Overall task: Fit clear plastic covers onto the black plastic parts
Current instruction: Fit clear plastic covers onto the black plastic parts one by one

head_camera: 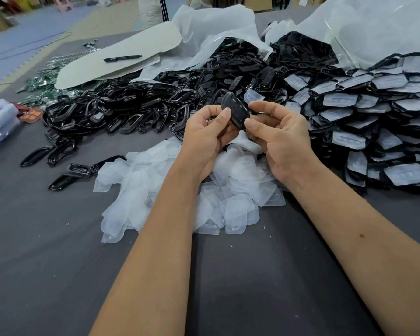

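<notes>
Above the pile of clear covers (192, 190), the black part (235, 112) is pinched between both hands, long axis tilted up-left to down-right. Left hand (206, 139) fingers grip its near-left edge; right hand (279, 137) fingers grip its right edge, equally near.

On the tabletop (46, 251), loose covers (155, 190) lie nearest, bare parts (131, 105) behind them to the left, covered parts (374, 117) stacked right, a pen (122, 58) on sheets (119, 57) beyond.
</notes>
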Demonstrator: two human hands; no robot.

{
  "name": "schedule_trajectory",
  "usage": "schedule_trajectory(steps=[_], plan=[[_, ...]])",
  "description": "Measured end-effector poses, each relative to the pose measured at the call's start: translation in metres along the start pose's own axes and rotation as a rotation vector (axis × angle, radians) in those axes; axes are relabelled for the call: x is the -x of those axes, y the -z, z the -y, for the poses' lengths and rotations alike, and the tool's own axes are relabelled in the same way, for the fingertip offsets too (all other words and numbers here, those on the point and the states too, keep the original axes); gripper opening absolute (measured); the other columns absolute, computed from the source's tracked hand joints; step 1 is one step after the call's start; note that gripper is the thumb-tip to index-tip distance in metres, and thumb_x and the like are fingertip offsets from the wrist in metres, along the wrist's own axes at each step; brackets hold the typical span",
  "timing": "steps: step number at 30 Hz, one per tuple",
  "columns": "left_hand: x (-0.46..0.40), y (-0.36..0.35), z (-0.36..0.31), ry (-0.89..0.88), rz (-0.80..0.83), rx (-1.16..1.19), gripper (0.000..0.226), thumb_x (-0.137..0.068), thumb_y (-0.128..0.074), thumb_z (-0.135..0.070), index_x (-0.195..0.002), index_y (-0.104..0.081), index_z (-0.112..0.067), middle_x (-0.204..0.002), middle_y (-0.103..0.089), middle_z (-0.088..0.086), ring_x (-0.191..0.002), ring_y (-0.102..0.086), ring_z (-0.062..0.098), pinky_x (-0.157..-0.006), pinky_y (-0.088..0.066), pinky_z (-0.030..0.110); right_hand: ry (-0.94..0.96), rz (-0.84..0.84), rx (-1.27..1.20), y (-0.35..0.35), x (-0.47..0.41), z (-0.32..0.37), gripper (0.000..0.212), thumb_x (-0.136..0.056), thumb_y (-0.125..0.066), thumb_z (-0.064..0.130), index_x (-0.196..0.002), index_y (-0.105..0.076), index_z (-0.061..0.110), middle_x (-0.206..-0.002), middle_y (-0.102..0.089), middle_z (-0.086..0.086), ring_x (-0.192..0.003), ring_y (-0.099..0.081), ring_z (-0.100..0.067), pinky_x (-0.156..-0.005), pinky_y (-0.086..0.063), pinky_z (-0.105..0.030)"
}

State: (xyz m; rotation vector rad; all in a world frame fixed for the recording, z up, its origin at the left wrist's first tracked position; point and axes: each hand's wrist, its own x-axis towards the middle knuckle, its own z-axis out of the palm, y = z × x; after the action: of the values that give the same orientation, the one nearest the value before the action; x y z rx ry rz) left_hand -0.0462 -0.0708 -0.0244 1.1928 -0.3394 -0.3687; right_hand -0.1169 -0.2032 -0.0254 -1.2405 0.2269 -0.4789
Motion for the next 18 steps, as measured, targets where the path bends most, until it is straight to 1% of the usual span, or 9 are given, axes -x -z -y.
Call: schedule_trajectory(steps=[4,6,10,14,18], plan=[[-0.0001,-0.0003,-0.0009,0.004,0.003,0.0,0.012,-0.106,-0.051,-0.004,-0.097,-0.058,-0.004,-0.089,-0.067,0.013,-0.08,-0.063,0.018,-0.078,-0.06,0.027,-0.002,-0.008,-0.066,-0.001,0.0009,-0.0001,0.031,-0.086,-0.074,-0.012,-0.105,-0.063,0.01,-0.076,-0.072,-0.002,-0.073,-0.064,-0.021,-0.086,-0.055,-0.043],[-0.0006,0.0001,-0.0014,0.013,-0.009,0.006,0.012,-0.106,-0.052,-0.005,-0.097,-0.059,-0.004,-0.088,-0.067,0.011,-0.079,-0.063,0.017,-0.079,-0.06,0.027,-0.011,-0.013,-0.1,-0.002,0.0014,-0.0006,0.031,-0.086,-0.076,-0.01,-0.101,-0.06,0.012,-0.077,-0.074,-0.003,-0.074,-0.065,-0.022,-0.084,-0.055,-0.042],[-0.0004,0.0004,-0.0017,0.024,-0.031,0.024,0.015,-0.105,-0.053,-0.004,-0.092,-0.06,-0.006,-0.086,-0.063,0.012,-0.076,-0.06,0.016,-0.074,-0.058,0.025,-0.059,-0.01,-0.121,-0.0029,0.0005,-0.0013,0.025,-0.087,-0.076,-0.008,-0.101,-0.065,0.01,-0.082,-0.074,-0.005,-0.076,-0.071,-0.016,-0.08,-0.058,-0.032],[0.0002,-0.0006,-0.0009,0.035,-0.02,0.052,0.014,-0.105,-0.053,-0.003,-0.093,-0.06,-0.006,-0.088,-0.068,0.011,-0.077,-0.061,0.015,-0.073,-0.058,0.025,-0.046,0.002,-0.097,-0.0019,-0.0007,-0.0014,0.023,-0.088,-0.073,-0.01,-0.098,-0.067,0.008,-0.081,-0.073,-0.005,-0.074,-0.069,-0.017,-0.08,-0.059,-0.032],[0.0006,-0.0001,-0.0023,0.029,-0.027,0.059,0.014,-0.105,-0.053,-0.003,-0.093,-0.06,-0.006,-0.088,-0.069,0.01,-0.077,-0.06,0.016,-0.072,-0.057,0.024,-0.03,-0.005,-0.068,-0.0024,-0.0011,-0.0034,0.023,-0.087,-0.075,-0.01,-0.1,-0.068,0.008,-0.079,-0.074,-0.003,-0.075,-0.071,-0.015,-0.076,-0.058,-0.028]])
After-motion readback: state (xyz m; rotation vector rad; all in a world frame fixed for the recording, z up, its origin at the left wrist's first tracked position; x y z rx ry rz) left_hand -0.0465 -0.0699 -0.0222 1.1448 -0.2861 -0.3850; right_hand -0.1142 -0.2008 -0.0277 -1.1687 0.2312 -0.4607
